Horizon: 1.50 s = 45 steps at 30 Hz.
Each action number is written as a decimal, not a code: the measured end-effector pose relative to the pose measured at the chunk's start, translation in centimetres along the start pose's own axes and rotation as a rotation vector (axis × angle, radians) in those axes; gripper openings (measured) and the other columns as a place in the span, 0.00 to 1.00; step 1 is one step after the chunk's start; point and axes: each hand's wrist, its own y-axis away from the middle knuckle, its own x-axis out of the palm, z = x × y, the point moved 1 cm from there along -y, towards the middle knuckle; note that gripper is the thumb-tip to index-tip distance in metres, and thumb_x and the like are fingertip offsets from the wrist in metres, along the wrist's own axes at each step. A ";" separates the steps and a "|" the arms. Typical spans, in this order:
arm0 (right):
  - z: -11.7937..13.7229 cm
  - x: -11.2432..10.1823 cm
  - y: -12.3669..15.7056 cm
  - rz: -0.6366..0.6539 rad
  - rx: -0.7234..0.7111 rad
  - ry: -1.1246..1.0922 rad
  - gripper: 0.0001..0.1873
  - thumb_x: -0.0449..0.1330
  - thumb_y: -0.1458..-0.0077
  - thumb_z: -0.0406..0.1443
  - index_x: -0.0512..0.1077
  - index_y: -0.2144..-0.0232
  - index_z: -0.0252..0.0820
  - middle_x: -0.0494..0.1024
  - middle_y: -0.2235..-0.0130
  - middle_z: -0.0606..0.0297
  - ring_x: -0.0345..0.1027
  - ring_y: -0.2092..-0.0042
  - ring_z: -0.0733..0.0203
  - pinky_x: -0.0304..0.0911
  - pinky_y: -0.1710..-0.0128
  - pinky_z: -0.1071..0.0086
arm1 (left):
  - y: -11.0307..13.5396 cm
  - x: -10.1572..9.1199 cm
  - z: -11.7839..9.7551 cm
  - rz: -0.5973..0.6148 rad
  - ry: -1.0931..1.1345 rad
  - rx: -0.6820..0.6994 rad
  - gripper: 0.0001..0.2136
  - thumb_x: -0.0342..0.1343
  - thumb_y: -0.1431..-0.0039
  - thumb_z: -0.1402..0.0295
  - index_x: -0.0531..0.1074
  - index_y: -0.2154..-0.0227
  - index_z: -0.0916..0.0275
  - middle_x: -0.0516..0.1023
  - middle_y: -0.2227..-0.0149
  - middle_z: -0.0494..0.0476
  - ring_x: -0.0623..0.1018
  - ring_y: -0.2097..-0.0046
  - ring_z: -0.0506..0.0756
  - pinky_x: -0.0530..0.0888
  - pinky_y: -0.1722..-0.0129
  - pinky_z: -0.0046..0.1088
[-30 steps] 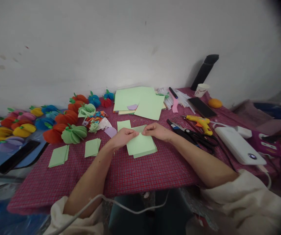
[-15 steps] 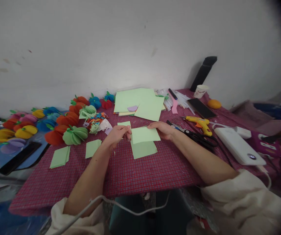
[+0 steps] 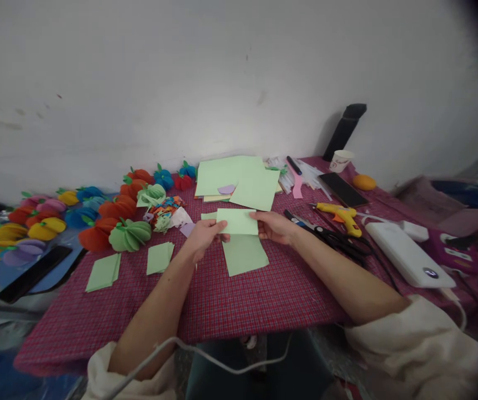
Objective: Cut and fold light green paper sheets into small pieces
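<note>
A small light green paper sheet (image 3: pixel 237 220) is held up off the red checked tablecloth (image 3: pixel 230 300). My left hand (image 3: pixel 205 236) pinches its left edge and my right hand (image 3: pixel 274 226) pinches its right edge. Just below it a second green sheet (image 3: pixel 245 255) lies flat on the cloth. Two small stacks of folded green paper (image 3: pixel 159 258) (image 3: pixel 103 272) lie to the left.
Larger green sheets (image 3: pixel 239 178) lie at the back. Coloured paper fruits (image 3: pixel 97 216) crowd the left side. Black scissors (image 3: pixel 330 236), a yellow glue gun (image 3: pixel 341 214), a phone (image 3: pixel 342 189), a paper cup (image 3: pixel 341 161), an orange (image 3: pixel 365 181) and a white power bank (image 3: pixel 407 253) lie right.
Both hands have lifted the top green sheet off the pile and raised it away from the sheet below. The camera has tipped slightly.
</note>
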 end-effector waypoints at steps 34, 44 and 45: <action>-0.1 -0.7 -0.1 0.148 0.039 0.063 0.10 0.63 0.57 0.36 0.69 0.78 0.33 0.71 0.83 0.67 0.58 0.83 0.76 0.51 0.85 0.82 | -0.3 -1.8 -0.6 -0.226 -0.273 0.132 0.19 0.44 0.47 0.53 0.67 0.78 0.64 0.68 0.85 0.52 0.70 0.80 0.51 0.66 0.76 0.26; 0.8 -0.7 0.4 0.163 0.170 -0.179 0.08 0.58 0.55 0.32 0.66 0.82 0.35 0.65 0.86 0.71 0.50 0.85 0.76 0.45 0.86 0.81 | 1.4 -0.7 -2.5 -0.123 -0.992 0.724 0.20 0.54 0.51 0.66 0.66 0.52 0.54 0.55 0.41 0.53 0.51 0.40 0.61 0.42 0.43 0.47; 0.7 -0.6 0.4 0.165 0.185 -0.172 0.08 0.57 0.55 0.32 0.66 0.82 0.35 0.65 0.86 0.71 0.50 0.85 0.76 0.45 0.86 0.81 | 1.3 -0.6 -2.4 -0.089 -0.992 0.705 0.15 0.54 0.49 0.65 0.70 0.57 0.53 0.61 0.43 0.52 0.53 0.40 0.59 0.41 0.43 0.47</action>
